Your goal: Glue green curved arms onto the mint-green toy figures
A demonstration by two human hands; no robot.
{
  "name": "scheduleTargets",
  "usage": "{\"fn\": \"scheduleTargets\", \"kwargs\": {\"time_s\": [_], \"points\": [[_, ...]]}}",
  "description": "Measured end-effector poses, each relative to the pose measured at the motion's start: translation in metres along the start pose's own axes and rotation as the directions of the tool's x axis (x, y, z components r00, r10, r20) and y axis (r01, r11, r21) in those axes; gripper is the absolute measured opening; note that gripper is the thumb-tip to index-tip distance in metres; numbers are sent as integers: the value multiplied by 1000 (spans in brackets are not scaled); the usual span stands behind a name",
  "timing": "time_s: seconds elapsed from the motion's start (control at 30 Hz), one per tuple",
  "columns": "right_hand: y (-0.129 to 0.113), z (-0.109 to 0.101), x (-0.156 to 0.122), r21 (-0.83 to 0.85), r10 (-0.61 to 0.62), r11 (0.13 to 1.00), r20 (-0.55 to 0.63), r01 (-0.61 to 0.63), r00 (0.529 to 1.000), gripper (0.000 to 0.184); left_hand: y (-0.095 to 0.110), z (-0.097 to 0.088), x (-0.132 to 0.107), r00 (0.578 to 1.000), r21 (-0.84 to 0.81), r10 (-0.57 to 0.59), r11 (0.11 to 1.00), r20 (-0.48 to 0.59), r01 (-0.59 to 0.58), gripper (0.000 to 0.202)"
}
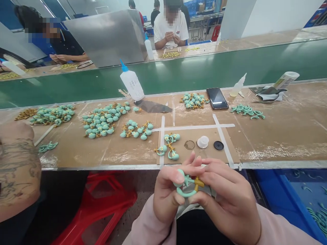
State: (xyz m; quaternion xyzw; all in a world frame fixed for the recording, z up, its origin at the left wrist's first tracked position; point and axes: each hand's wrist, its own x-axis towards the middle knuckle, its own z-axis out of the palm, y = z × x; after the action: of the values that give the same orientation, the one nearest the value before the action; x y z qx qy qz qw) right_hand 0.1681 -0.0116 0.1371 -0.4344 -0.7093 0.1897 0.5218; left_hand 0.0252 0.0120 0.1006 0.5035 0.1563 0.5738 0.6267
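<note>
Figure held in both hands, head to the left

I find the figure [187,194] between the two hands, just off the near edge of the bench [133,156]. It is smooth, plastic-looking, teal and ochre: a rounded head, short splayed tentacles, a slim ochre body and a curved teal limb. The left hand [165,192] has its fingers narrowed on the head end; the right hand [230,195] pinches the ochre end between thumb and fingers.

I record the long axis as running roughly sideways, head towards the left hand and ochre part towards the right. The limb bows towards the wearer and meets the ochre part at its right end.

On the flat cardboard [178,131] beyond, bordered by pale tape [221,137], I note four similar figures [173,156], a thin ring [189,145], a translucent white cup [202,141] and a round black disc [218,145].
</note>
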Motion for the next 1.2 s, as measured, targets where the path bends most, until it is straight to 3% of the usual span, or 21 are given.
{"fn": "scheduleTargets", "kwargs": {"time_s": [0.1,0.53,0.63,0.73,0.8,0.83,0.9,0.97,1.1,1.2], "points": [[4,2,-5,10,1,1000,14,-1,1000,8,-5,-7,-6,998,-20,-3,1000,61,4,19],[20,17,-15,30,66,997,109,-70,992,8,-19,-19,-26,994,-38,-104,994,-36,103,18],[26,18,-9,10,80,997,130,-82,988,12,-14,-24,-19,996,46,-83,995,-18,84,20],[35,9,-3,-79,87,994,98,-80,991,19,3,-47,-1,992,315,-15,948,-122,53,30],[44,-4,-2,-162,93,983,19,-89,995,18,16,-73,16,984,607,15,789,-178,98,40],[49,-12,-3,-204,102,973,-28,-105,994,15,21,-87,25,981,767,27,628,-190,131,42],[58,-26,-5,-275,133,948,-115,-160,984,12,24,-110,42,988,974,4,169,-154,151,38],[66,-37,-8,-324,179,917,-189,-234,965,12,20,-123,54,989,988,-36,-54,-146,144,36],[75,-49,-10,-382,244,860,-277,-340,929,15,5,-122,64,987,983,-79,-132,-139,128,41],[79,-59,-8,-427,264,821,-304,-378,915,20,5,-119,63,987,984,-85,-128,-138,127,39]]}}
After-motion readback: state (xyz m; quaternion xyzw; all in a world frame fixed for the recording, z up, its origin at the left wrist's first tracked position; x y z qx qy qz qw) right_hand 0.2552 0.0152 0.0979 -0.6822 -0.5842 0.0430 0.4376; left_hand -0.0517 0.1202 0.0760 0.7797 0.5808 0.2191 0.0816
